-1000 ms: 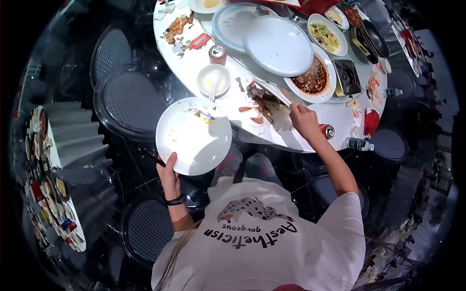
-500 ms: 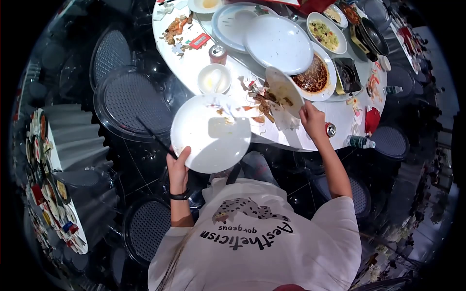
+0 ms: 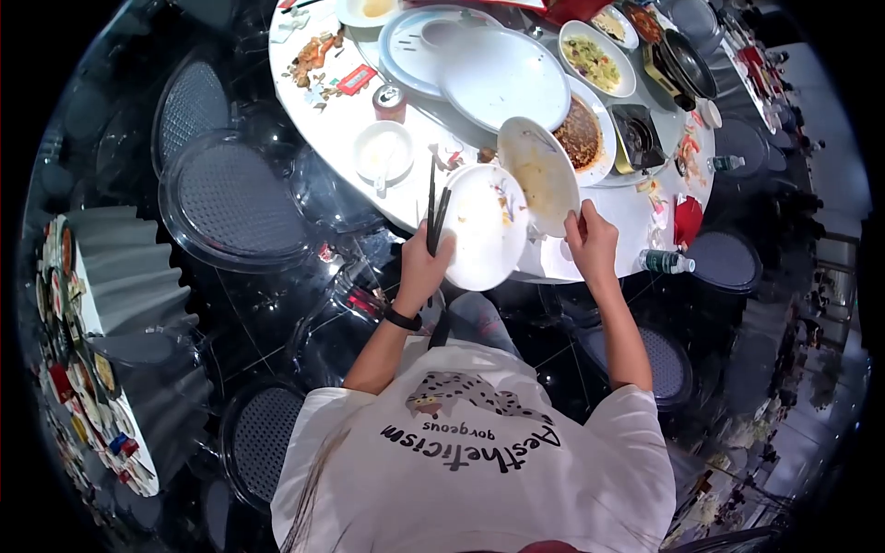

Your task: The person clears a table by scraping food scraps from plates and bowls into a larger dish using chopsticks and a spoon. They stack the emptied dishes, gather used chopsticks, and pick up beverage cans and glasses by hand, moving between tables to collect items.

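1. Hidden: my left hand (image 3: pixel 426 265) shows back and thumb; the other fingers are lost behind the white plate (image 3: pixel 481 230).
2. Right hand (image 3: pixel 594 241): fingertips behind the rim of the second plate (image 3: pixel 542 180) can't be seen.
3. White plate overlaps the second plate's lower left side in view; can't tell if the two touch.
4. Food scraps (image 3: pixel 449 157) mostly blocked by both plates; only bits poke out, too small to identify.
5. Sauce dish (image 3: pixel 583 136) partly covered by the big plate (image 3: pixel 505 81) and the second plate. Red item (image 3: pixel 576 11) at top is cut off by the frame.
6. Hands are apart, each clamped on its own plate. Left grips the white plate's left edge, plus dark chopsticks (image 3: pixel 441 221) pointing up; exact count unclear.
7. Right pinches the second plate at its lower right rim; plate stands tilted, stained side toward the white plate.
8. Both plates sit between my hands, over the near edge of the table (image 3: pixel 332 138). White plate has smears and crumbs.
9. Nearby: bowl (image 3: pixel 392 140) with spoon, beyond my left hand, can (image 3: pixel 389 104) behind it. Bottle (image 3: pixel 667 262) lies right of my right hand.
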A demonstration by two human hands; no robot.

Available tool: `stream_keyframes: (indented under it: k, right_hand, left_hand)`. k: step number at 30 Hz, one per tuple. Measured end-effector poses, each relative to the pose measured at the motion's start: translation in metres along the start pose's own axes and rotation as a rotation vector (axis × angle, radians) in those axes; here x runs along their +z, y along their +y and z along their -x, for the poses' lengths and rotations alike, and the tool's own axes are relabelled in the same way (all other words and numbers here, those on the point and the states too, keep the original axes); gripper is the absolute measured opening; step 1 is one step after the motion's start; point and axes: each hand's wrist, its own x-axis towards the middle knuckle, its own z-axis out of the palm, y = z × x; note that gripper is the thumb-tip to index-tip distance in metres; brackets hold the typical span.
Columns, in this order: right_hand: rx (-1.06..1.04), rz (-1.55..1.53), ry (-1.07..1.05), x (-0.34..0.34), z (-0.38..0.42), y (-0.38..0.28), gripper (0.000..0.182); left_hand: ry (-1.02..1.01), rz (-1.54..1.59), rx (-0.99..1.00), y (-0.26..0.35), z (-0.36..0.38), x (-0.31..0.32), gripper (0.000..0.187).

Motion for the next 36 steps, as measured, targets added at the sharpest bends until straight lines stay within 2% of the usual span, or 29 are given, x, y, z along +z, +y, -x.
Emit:
stream_keyframes:
  k: [4, 6, 7, 8, 9, 10, 11, 12, 13, 14, 16, 19, 22, 23, 24, 26, 27, 29, 32, 33, 35, 36]
  right_hand:
    - [-0.191, 0.185, 0.041, -0.024, 0.016, -0.012, 0.019]
    - [-0.197, 0.204, 0.061, -0.031, 0.029, -0.011, 0.015]
    - [-0.197, 0.199, 0.078, -0.034, 0.033, -0.011, 0.014]
    - [-0.196, 0.194, 0.094, -0.037, 0.037, -0.01, 0.013]
    - [-0.139, 0.13, 0.115, -0.04, 0.039, -0.008, 0.013]
    - [0.048, -0.039, 0.073, -0.041, 0.042, -0.003, 0.009]
    - [0.251, -0.352, 0.087, -0.041, 0.042, -0.001, 0.009]
    - [0.451, -0.667, 0.099, -0.042, 0.038, -0.005, 0.01]
    - [0.55, -0.831, 0.068, -0.039, 0.036, -0.003, 0.022]
    - [0.597, -0.904, 0.035, -0.029, 0.04, 0.009, 0.024]
    - [0.687, -1.029, -0.033, -0.005, 0.047, 0.027, 0.026]
    - [0.746, -1.072, -0.113, 0.003, 0.051, 0.02, 0.028]
    - [0.776, -0.917, -0.138, 0.015, 0.059, 0.017, 0.031]
    - [0.856, -0.925, -0.165, 0.018, 0.062, 0.016, 0.044]
    - [0.885, -1.121, -0.152, 0.022, 0.064, 0.012, 0.047]
    - [0.937, -1.516, -0.128, 0.032, 0.065, 0.003, 0.053]
    - [0.916, -1.681, -0.188, 0.045, 0.07, 0.012, 0.065]
    - [0.868, -1.637, -0.156, 0.056, 0.076, 0.018, 0.066]
    - [0.873, -1.719, -0.087, 0.06, 0.08, 0.012, 0.065]
    - [0.874, -1.764, -0.062, 0.059, 0.078, 0.009, 0.065]
    - [0.871, -1.755, -0.02, 0.048, 0.075, 0.003, 0.065]
    - [0.871, -1.751, 0.004, 0.042, 0.074, 0.001, 0.064]
  left_hand:
    - [0.026, -0.194, -0.057, -0.02, -0.012, 0.009, 0.024]
    - [0.085, -0.236, -0.079, -0.025, -0.015, 0.009, 0.023]
    - [0.064, -0.264, -0.176, -0.021, -0.016, 0.005, 0.024]
    - [0.098, -0.19, -0.11, -0.027, -0.017, 0.004, 0.028]
    - [0.115, -0.146, -0.079, -0.032, -0.018, 0.002, 0.031]
    - [0.134, -0.101, -0.047, -0.04, -0.021, 0.001, 0.035]
    - [0.126, 0.14, -0.041, -0.068, -0.024, 0.005, 0.04]
    - [0.106, 0.294, -0.127, -0.061, -0.025, 0.006, 0.039]
    - [0.085, 0.448, -0.215, -0.047, -0.025, 0.009, 0.038]
    - [0.063, 0.601, -0.303, -0.039, -0.026, 0.011, 0.037]
    - [-0.018, 0.567, -0.415, -0.032, -0.027, 0.012, 0.029]
    - [-0.029, 0.593, -0.44, -0.017, -0.025, 0.013, 0.026]
    - [-0.082, 0.542, -0.488, -0.023, -0.021, 0.015, 0.022]
    - [-0.082, 0.569, -0.468, -0.025, -0.02, 0.018, 0.022]
    - [-0.015, 0.546, -0.507, -0.056, -0.017, 0.026, 0.023]
    - [-0.086, 0.538, -0.441, -0.037, -0.012, 0.03, 0.025]
    - [-0.139, 0.467, -0.396, -0.033, -0.013, 0.028, 0.024]
    - [-0.232, 0.326, -0.297, -0.025, -0.014, 0.024, 0.026]
    - [-0.374, 0.318, -0.491, -0.007, -0.029, 0.001, 0.034]
    - [-0.273, 0.155, -0.432, 0.011, -0.036, -0.008, 0.036]
    - [-0.166, 0.064, -0.165, 0.02, -0.061, -0.047, 0.036]
    - [-0.01, 0.012, -0.126, 0.011, -0.075, -0.067, 0.036]
